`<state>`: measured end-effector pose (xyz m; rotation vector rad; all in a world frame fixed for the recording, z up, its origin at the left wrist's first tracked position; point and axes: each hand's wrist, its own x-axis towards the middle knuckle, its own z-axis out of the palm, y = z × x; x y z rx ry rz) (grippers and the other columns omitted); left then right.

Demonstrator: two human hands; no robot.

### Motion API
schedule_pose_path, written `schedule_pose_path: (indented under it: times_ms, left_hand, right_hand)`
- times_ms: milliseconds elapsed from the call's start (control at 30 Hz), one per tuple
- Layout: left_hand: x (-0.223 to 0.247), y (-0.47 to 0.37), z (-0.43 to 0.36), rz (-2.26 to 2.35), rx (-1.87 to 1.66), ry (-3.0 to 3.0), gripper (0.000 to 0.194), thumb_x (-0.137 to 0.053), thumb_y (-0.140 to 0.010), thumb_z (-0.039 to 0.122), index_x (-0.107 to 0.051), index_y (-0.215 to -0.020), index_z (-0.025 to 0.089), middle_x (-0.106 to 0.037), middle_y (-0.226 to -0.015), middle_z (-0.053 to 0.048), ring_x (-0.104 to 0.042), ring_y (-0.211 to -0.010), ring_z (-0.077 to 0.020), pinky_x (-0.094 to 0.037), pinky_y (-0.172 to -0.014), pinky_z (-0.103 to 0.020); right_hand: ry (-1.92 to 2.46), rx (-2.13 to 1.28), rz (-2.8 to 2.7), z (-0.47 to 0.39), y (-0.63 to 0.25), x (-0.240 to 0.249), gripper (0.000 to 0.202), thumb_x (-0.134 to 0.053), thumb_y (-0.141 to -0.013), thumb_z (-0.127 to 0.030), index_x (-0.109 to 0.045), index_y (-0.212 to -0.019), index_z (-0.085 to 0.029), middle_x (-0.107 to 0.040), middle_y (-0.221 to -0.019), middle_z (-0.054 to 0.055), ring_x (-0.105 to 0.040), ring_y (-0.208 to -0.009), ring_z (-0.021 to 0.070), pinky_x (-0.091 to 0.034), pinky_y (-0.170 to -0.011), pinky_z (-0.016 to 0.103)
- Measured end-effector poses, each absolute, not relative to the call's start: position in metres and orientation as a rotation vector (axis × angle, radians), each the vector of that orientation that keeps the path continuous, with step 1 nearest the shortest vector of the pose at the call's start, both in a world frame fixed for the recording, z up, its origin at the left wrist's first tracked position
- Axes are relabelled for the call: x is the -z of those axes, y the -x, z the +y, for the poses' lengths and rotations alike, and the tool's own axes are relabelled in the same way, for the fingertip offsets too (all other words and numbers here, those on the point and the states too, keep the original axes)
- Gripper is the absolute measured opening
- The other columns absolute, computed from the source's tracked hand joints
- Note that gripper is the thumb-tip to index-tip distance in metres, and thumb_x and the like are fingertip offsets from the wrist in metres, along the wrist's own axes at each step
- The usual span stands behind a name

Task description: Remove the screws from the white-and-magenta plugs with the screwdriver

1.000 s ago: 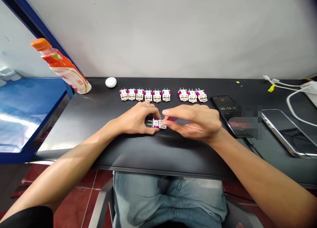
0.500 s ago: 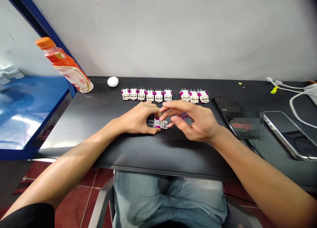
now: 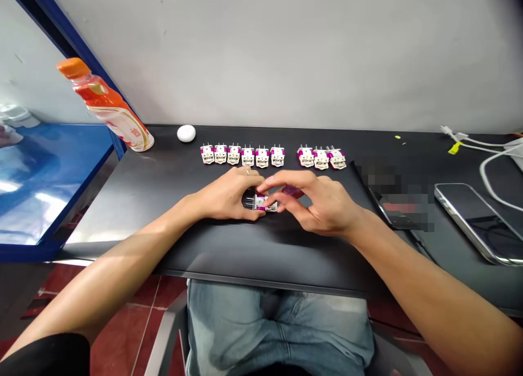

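1. The left hand [image 3: 226, 196] is curled into a partly closed C, thumb on the near side and fingers on the far side of a white-and-purple plug [image 3: 260, 202]. This grip probably steadies it from two sides while leaving its 3 o'clock end exposed.
2. That plug lies low over the dark surface [image 3: 261, 245], its metal pins pointing to 9 o'clock into the hollow of the palm, perhaps so that they meet no fingers.
3. The right hand [image 3: 327, 201] comes in from 3 o'clock, thumb and fingertips nearly closed around a slim purple thing [image 3: 292, 191]. It looks like a tool handle, though the fingers hide most of it. The fingertips are at the plug; whether they press on it is hard to tell.
4. Towards 11 o'clock from the held plug stands a row of six plugs [image 3: 247, 157]; at 2 o'clock sit three more plugs [image 3: 321, 158], close together. Their pins point roughly to 12 o'clock. The gap between the groups may be meant to separate them.
5. A white egg-shaped thing [image 3: 186, 133] and an orange bottle [image 3: 116, 120] are around 10 o'clock, and two phones [image 3: 478, 218] at 3 o'clock, apart from the hands.
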<state>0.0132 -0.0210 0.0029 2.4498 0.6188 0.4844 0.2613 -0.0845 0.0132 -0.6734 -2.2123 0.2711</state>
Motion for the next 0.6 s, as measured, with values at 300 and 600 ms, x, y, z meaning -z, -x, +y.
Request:
schedule_pose_path:
  times_ms: [300,600]
  left_hand:
    - [-0.0026,-0.0132,-0.0209,0.59,-0.492,-2.452,0.021,-0.085,-0.088,0.028,-0.074,-0.106,0.021,-0.077,-0.106,-0.004,-0.07,-0.1,-0.0262,-0.054,-0.096,-0.039]
    - [-0.0008,-0.0129,-0.0202,0.58,-0.498,-2.435,0.024,-0.085,-0.09,0.028,-0.075,-0.111,0.021,-0.079,-0.115,-0.007,-0.072,-0.106,-0.0275,-0.056,-0.098,-0.04]
  right_hand:
    - [0.662,-0.231,-2.231,-0.0843,-0.2613,-0.0158,0.042,-0.06,-0.116,-0.016,-0.06,-0.156,-0.031,-0.09,-0.126,0.001,-0.091,-0.098,0.0146,-0.071,-0.08,0.023]
    - [0.615,-0.316,-2.235,-0.0835,-0.2594,-0.017,0.049,-0.054,-0.117,-0.014,-0.057,-0.163,-0.03,-0.085,-0.145,0.005,-0.089,-0.118,0.0171,-0.074,-0.098,0.028]
